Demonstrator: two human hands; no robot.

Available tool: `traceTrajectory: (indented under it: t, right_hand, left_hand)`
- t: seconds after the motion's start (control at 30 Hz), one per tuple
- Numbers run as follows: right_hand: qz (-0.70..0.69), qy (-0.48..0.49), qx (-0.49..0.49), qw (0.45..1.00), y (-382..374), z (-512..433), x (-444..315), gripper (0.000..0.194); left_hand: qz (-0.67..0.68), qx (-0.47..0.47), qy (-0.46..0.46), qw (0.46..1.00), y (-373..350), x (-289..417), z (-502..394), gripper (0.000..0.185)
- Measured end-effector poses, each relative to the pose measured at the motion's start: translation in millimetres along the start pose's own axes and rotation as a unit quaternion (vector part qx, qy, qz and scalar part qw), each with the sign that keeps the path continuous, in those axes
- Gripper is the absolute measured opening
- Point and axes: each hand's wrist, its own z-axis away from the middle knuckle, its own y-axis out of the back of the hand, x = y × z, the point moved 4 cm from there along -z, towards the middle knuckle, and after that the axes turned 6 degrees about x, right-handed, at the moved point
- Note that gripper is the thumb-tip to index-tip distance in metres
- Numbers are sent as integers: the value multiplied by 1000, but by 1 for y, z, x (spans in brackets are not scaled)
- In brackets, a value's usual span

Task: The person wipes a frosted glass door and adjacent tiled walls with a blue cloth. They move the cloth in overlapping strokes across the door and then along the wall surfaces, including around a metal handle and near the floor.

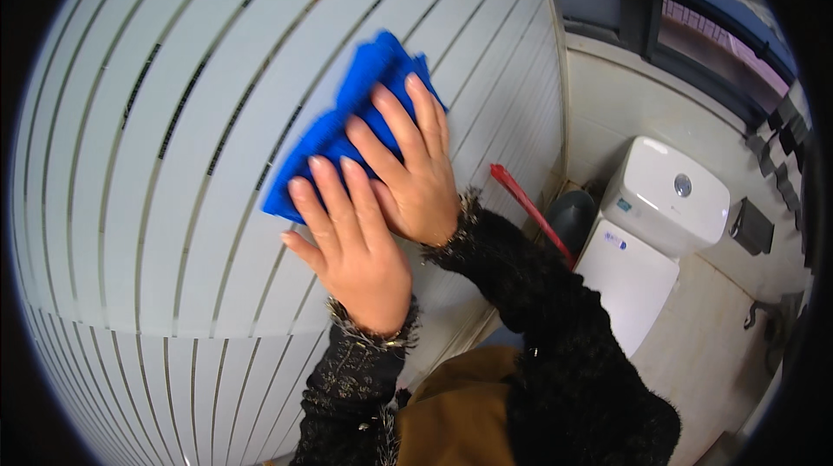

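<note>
A bright blue cloth (384, 69) lies folded and creased against a striped frosted glass panel (215, 258). My left hand (358, 264) presses its lower part to the glass, fingers spread. Higher up and to the right, my right hand (416, 173) holds the same cloth down with its fingers stretched over it. The two hands are close together, the right thumb near the left hand's fingers. Part of the cloth is hidden under both hands, and its upper edge is slightly blurred.
At the right stands a white toilet (628, 277) with its lid down and a cistern (677, 199) behind. A red stick (530, 209) leans near a dark rounded object (573, 215) beside it. A dark-framed window (651, 17) is at the upper right.
</note>
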Motion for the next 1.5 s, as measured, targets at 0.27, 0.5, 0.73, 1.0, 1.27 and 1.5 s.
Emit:
traceTrajectory:
  t: [0.27,0.5,0.73,1.0,1.27,1.5]
  right_hand:
    - [-13,-8,29,999,17,55,11,36]
    - [-6,80,-13,997,2,-92,27,47]
    - [28,25,-15,999,22,-47,75,42]
    - [41,-36,23,998,21,-37,91,42]
    - [30,34,40,998,25,-99,122,44]
    - [89,-82,36,992,49,5,177,58]
  left_hand:
    - [65,-38,-91,993,-6,18,29,40]
    - [30,82,56,995,15,20,-85,42]
    - [104,37,-44,993,-12,58,-64,42]
    - [152,7,-37,988,-30,82,-73,41]
    - [128,90,-8,988,-34,101,-126,44]
    - [244,-52,-125,960,-86,169,-81,43]
